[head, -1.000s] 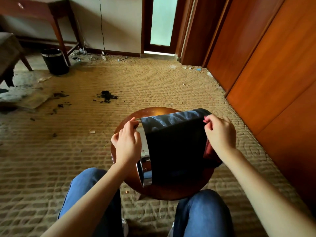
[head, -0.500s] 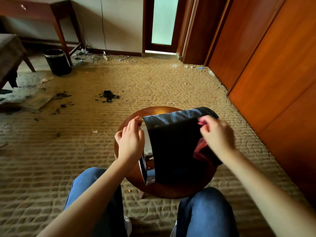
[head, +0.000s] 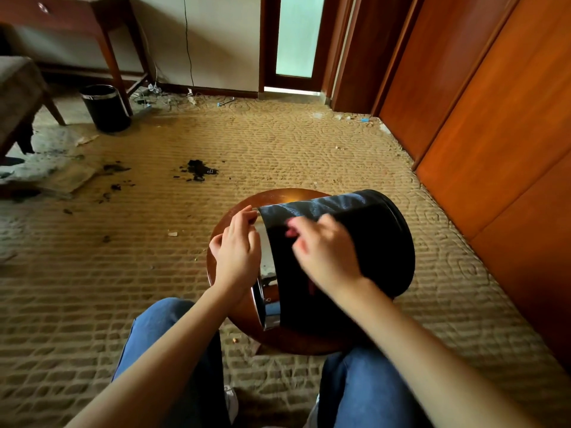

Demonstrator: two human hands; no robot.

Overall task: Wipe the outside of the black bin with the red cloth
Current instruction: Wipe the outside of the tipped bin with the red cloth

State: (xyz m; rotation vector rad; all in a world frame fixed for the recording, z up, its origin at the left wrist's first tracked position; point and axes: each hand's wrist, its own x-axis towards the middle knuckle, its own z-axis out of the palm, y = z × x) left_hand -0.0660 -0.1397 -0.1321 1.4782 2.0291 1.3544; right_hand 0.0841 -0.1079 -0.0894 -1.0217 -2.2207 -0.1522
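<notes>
The black bin (head: 377,242) lies on its side on a small round wooden table (head: 234,307), its chrome-rimmed mouth facing left. My left hand (head: 236,250) grips the top of the chrome rim with thumb and fingers. My right hand (head: 324,253), blurred by motion, lies on the bin's side near the rim with the red cloth (head: 291,231) under it. Only a small red edge shows at the fingertips and a sliver below the palm.
A second black bin (head: 105,108) stands on the floor at the far left by a wooden desk (head: 92,23). Dark debris (head: 197,171) lies on the patterned carpet. Wooden wardrobe panels (head: 494,118) run along the right. My knees (head: 364,387) are under the table's near edge.
My right hand has slid left across the bin's side with the red cloth, from the bin's base end toward the rim. The left hand keeps its grip on the rim.
</notes>
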